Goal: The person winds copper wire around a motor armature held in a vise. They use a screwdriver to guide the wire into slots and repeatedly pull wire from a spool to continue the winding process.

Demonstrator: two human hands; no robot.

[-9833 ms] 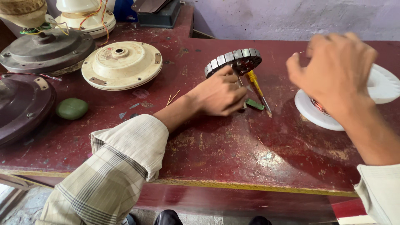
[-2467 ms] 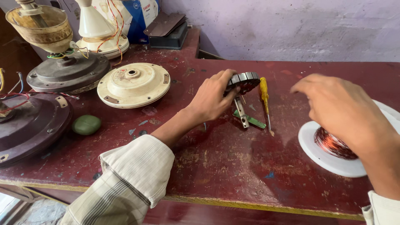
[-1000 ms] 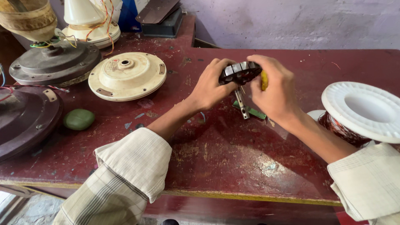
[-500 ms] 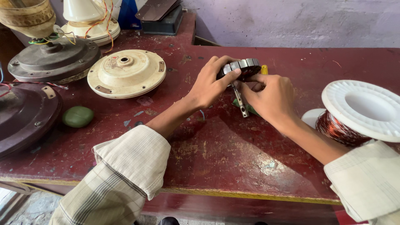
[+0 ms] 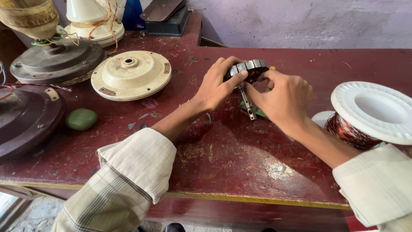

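Observation:
A round metal stator core with slotted grey teeth stands tilted on the dark red table. My left hand grips its left rim with thumb and fingers. From the right, my right hand closes its fingers on the core's lower edge. Under the hands lie a small metal tool and a green-tipped piece; a yellow handle end peeks out behind the core. Most of the core's face is hidden by my fingers.
A white spool of copper wire stands at the right. A cream fan cover, a grey fan housing, a dark brown housing and a green oval lump lie at the left. A dark box sits at the back.
My right hand came over from above the wire spool and closed on the core beside my left hand. The core is now held by both hands.

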